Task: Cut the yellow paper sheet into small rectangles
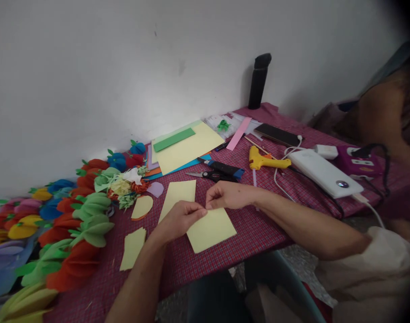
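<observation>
Both hands meet over the table at the top edge of a pale yellow paper sheet (pixel 211 231). My left hand (pixel 180 220) pinches that edge between thumb and fingers. Close beside it, my right hand (pixel 228 196) has its fingertips pressed together on the same edge. Behind them lies another yellow paper strip (pixel 178 193), partly hidden by my left hand. Left of my hands are a rounded yellow paper cutout (pixel 142 207) and a stack of small yellow pieces (pixel 133 249). Scissors (pixel 210 175) and a blue-black cutter (pixel 221 168) lie just beyond my right hand.
Colourful folded-paper shapes (pixel 90 211) crowd the left side. Coloured sheets (pixel 191 146) lie at the back. To the right are a yellow glue gun (pixel 268 160), a white power bank (pixel 322 172), a purple power strip (pixel 358 162) and cables. A black bottle (pixel 259 83) stands near the wall. Another person's arm (pixel 386 116) shows at right.
</observation>
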`<state>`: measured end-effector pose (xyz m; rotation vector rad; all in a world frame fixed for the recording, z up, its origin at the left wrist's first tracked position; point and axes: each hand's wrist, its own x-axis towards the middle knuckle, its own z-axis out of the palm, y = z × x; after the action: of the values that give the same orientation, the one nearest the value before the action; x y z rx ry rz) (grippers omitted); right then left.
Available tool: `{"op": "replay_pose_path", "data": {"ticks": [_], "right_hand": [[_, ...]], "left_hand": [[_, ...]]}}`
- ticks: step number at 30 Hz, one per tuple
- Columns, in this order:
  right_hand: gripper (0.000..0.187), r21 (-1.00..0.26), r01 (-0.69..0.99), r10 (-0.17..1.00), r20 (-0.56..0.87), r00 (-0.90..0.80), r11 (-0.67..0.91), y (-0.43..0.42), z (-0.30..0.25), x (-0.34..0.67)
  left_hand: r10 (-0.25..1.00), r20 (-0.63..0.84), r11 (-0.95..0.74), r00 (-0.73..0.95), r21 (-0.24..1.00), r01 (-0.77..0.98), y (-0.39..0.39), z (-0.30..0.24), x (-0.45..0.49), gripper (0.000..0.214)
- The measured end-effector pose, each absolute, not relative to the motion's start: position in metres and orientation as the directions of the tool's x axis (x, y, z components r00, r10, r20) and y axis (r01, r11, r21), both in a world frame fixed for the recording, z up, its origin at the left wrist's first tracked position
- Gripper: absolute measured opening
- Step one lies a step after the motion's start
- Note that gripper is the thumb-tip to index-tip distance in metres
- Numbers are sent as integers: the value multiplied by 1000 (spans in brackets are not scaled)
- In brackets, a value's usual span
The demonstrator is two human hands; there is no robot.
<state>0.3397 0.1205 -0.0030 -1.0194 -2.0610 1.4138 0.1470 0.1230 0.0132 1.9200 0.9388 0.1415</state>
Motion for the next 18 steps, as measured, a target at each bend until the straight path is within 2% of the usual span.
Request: {"op": "replay_pose_path", "data": {"ticks": [5, 8, 12, 15, 18], "right_hand": [[22, -943, 320, 749, -145, -646, 94, 125, 3, 357], [27, -939, 338, 782, -161, -602, 66, 127, 11, 368], [32, -930, 331, 799, -74, -597, 161, 124, 11, 359], [27, -909, 341, 753, -48, -656, 239, 121, 3, 343], [22, -896, 365, 756, -52, -652, 254, 121, -3, 339]], "left_hand": [[668, -356, -96, 654, 830, 550, 126, 15, 139, 34], [652, -400, -19, 644, 841, 541, 127, 19, 134, 35], [638, -375, -57, 673, 848, 527, 126, 19, 135, 35], [647, -326, -135, 689, 840, 525, 126, 15, 140, 36], [649, -322, -142, 689, 839, 526, 126, 13, 142, 36]]}}
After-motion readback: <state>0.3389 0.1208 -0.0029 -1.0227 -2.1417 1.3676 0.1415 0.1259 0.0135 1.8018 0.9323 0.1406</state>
